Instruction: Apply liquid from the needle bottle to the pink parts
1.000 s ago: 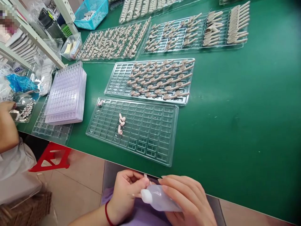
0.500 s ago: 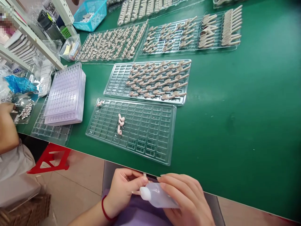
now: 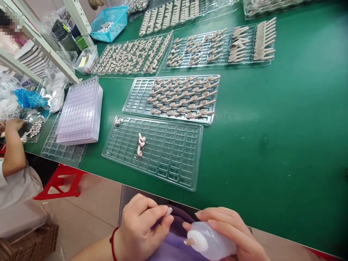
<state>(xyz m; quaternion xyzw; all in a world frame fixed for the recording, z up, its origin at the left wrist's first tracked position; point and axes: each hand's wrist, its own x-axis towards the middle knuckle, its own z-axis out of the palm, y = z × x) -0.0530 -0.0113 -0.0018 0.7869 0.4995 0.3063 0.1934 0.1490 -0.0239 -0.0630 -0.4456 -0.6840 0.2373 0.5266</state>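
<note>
My left hand, with a red cord at the wrist, is below the table edge and pinches a small white piece between thumb and forefinger. My right hand is wrapped round a small translucent squeeze bottle whose white tip points left, a short gap from the piece. Both hands hover over my purple lap. In front lies a clear compartment tray holding three small pink parts and one more at its far left corner.
Behind it is a tray half filled with beige spoon-shaped parts, with more filled trays farther back. A stack of purple trays sits left. Another person's arm works at the far left. A blue basket stands at the back.
My hands have drawn apart: the bottle tip has come away from the piece and moved right and down, while my left hand keeps the piece pinched. The view shifted slightly.
</note>
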